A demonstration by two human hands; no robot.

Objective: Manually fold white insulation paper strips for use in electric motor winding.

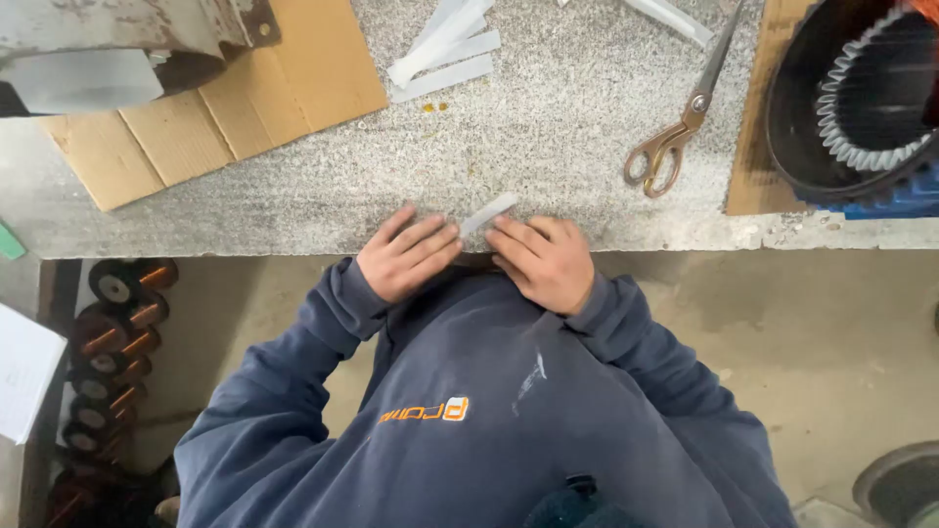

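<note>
Both of my hands rest at the near edge of a grey speckled stone bench (548, 127). Between their fingertips lies a short white strip (487, 212), angled up to the right. My left hand (406, 256) pinches its lower left end, fingers pressed together. My right hand (544, 258) lies flat beside it, fingertips touching the strip's underside edge. My dark blue sleeves and sweatshirt fill the lower frame.
Several loose white strips (445, 51) lie at the back of the bench. Brass-handled scissors (680, 127) sit to the right. Cardboard sheets (225, 108) lie left; a black motor stator (861, 93) stands right. Copper wire spools (112, 342) stand on the floor left.
</note>
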